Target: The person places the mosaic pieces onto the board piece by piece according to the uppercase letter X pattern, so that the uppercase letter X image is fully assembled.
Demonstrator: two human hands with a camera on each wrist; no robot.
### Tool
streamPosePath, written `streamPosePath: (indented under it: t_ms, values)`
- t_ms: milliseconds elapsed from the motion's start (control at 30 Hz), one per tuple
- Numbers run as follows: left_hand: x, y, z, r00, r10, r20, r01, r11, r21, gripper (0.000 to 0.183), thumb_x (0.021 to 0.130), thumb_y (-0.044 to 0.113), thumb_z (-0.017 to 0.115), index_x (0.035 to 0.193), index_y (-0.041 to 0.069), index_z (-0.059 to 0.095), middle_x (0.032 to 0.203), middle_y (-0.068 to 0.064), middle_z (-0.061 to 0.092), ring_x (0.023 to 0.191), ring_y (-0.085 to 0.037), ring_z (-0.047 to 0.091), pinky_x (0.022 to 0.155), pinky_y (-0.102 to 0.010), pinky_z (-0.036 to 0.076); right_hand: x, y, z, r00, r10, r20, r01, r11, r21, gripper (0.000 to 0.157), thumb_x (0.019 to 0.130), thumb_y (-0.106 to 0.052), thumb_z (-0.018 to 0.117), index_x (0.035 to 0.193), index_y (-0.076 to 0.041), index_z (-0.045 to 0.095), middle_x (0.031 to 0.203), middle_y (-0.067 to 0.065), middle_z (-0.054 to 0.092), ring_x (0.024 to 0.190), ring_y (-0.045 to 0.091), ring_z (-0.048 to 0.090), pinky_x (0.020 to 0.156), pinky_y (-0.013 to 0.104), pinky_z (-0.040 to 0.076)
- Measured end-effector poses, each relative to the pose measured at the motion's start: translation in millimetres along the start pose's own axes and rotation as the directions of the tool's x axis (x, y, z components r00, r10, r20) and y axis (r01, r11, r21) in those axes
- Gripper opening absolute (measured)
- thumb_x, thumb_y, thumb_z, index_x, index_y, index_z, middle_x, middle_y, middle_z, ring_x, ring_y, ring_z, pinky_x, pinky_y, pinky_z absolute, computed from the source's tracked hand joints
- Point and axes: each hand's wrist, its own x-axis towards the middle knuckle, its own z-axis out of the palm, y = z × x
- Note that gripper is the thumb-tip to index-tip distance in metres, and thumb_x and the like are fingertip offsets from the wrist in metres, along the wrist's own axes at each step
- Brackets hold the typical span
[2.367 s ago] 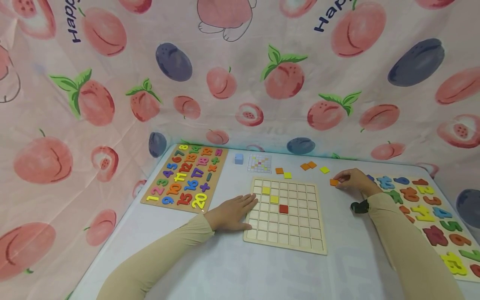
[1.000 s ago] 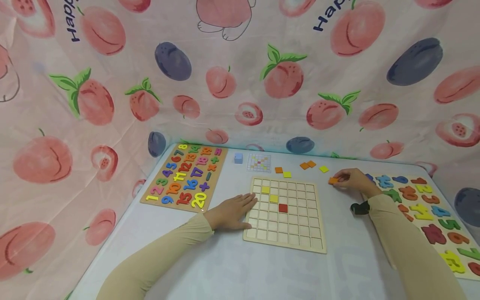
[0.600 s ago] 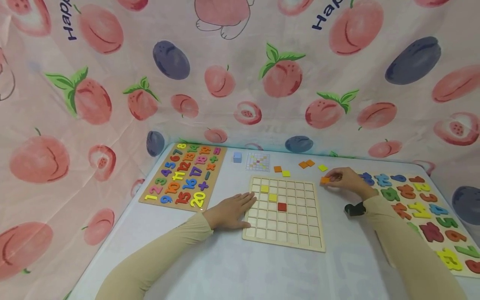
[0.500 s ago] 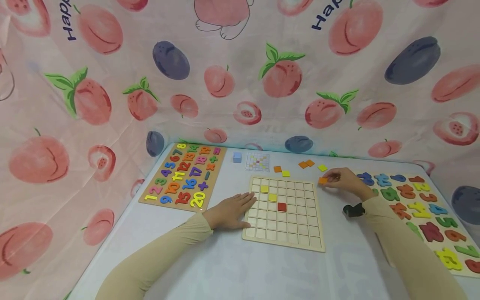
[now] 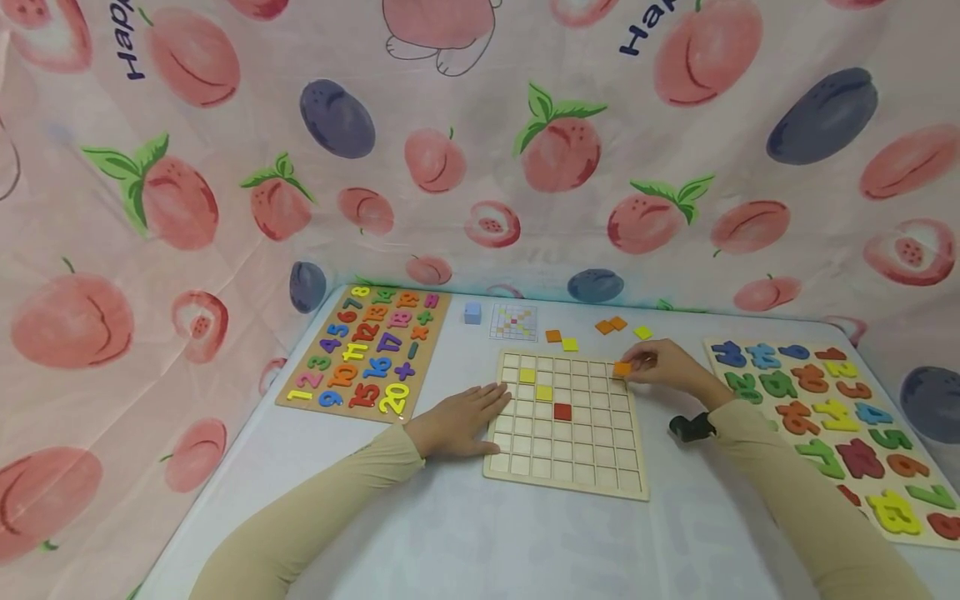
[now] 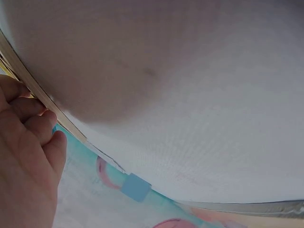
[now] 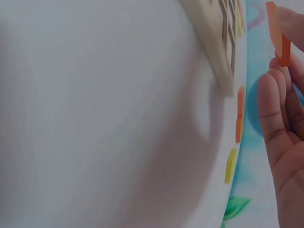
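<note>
A square wooden grid board [image 5: 573,446] lies mid-table, with two yellow tiles and one red tile [image 5: 562,412] set in a diagonal of its cells. My left hand [image 5: 459,423] rests with spread, straight fingers on the board's left edge. At the board's far right corner, my right hand [image 5: 663,367] pinches an orange tile [image 5: 622,369] between thumb and fingers. In the right wrist view that orange tile [image 7: 279,35] stands on edge, apart from the board. Beyond the board lie loose orange tiles [image 5: 604,327] and yellow tiles [image 5: 642,332].
A colourful number board [image 5: 375,367] lies at the left, and another number board [image 5: 832,417] at the right under the forearm. A small blue cube [image 5: 472,314] and a printed grid card [image 5: 513,322] sit at the back. A fruit-print curtain [image 5: 480,167] hangs behind the table.
My right hand has carried the orange tile leftward, from beside the right number board to over the grid board's far right corner. My left hand has stayed on the board's edge.
</note>
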Motion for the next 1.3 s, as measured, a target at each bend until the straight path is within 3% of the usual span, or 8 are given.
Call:
streamPosePath:
  t_ms: [467,633,733,967,1300]
  values:
    - [2.0,-2.2,4.2,1.0,-0.007,0.006,0.007,1.0,0.007,0.085,0.091,0.061,0.041,0.152,0.01,0.012,0.16,-0.006,0.01,0.148,-0.019,0.011,0.12,-0.035,0.017,9.1,-20.1,22.1,0.996,0.001,0.091,-0.004,0.999,0.033,0.028,0.077,-0.01,0.076,0.1,0.004,0.068,0.086,0.015,0.067,0.071,0.007,0.057,0.065,0.02,0.051]
    - [1.6,-2.3,4.4,1.0,0.0,-0.004,0.0,1.0,0.008,0.084,0.091,0.061,0.041,0.152,0.01,0.012,0.16,-0.006,0.01,0.148,-0.019,0.011,0.12,-0.035,0.017,11.3,-21.9,28.8,0.988,-0.102,0.119,0.092,0.992,0.085,0.027,0.077,-0.019,0.077,0.095,-0.001,0.069,0.078,0.003,0.066,0.068,0.004,0.057,0.06,0.021,0.05]
    - [1.9,-2.4,4.6,1.0,0.003,-0.009,-0.002,1.0,0.01,0.084,0.092,0.06,0.041,0.152,0.01,0.012,0.16,-0.006,0.011,0.148,-0.019,0.011,0.12,-0.035,0.018,13.7,-23.3,32.3,0.983,-0.123,0.138,0.109,0.989,0.103,0.028,0.076,-0.023,0.078,0.093,-0.003,0.069,0.077,-0.001,0.066,0.067,0.004,0.056,0.059,0.021,0.049]
    - [2.7,-2.2,3.7,1.0,-0.002,-0.004,0.002,1.0,0.01,0.084,0.091,0.061,0.042,0.152,0.01,0.012,0.159,-0.007,0.011,0.148,-0.02,0.012,0.12,-0.035,0.018,21.4,-26.5,40.3,0.978,0.042,0.205,-0.049,0.998,0.032,0.029,0.074,-0.017,0.079,0.096,-0.001,0.069,0.08,0.004,0.066,0.071,0.007,0.057,0.065,0.021,0.05]
    - [1.9,-2.4,4.4,1.0,0.003,-0.013,-0.003,1.0,0.007,0.084,0.091,0.061,0.041,0.152,0.01,0.013,0.159,-0.007,0.012,0.147,-0.02,0.012,0.12,-0.035,0.018,22.1,-31.0,40.5,0.963,0.055,0.264,-0.047,0.998,-0.039,0.024,0.075,-0.018,0.078,0.094,-0.005,0.07,0.077,-0.001,0.063,0.071,0.012,0.055,0.063,0.021,0.049]
